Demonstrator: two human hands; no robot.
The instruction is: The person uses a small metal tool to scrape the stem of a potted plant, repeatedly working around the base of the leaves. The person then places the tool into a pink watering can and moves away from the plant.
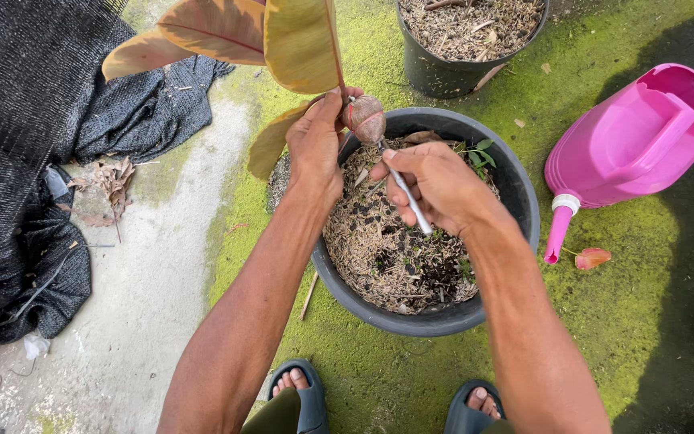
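The left hand [315,149] is clenched around a thin plant stem [339,72] just above a brown seed [365,118], holding the seedling over the rim of a black pot [524,193] at about 11 o'clock on the pot. The stem rises to large reddish-green leaves [283,36] that fill the top of the view at 12 o'clock. The right hand [435,185] grasps a slim white tool [410,201] between thumb and fingers; the tool's upper end points at the underside of the seed and looks to touch it, while its lower end sticks out below the fingers over the pot's middle. The pot is filled with dry, straw-like mulch [387,257] and dark bits, with a few small green sprouts at 3 o'clock inside it.

A second black pot [435,76] with dry litter stands at 1 o'clock, just beyond the first. A pink watering can [644,137] lies at 3 o'clock, its spout pointing down toward a fallen pink leaf [593,257]. Black netting [26,161] is heaped at 9 o'clock on bare concrete. The ground around the pots is mossy green. Two feet in dark sandals [307,398] show at 6 o'clock.
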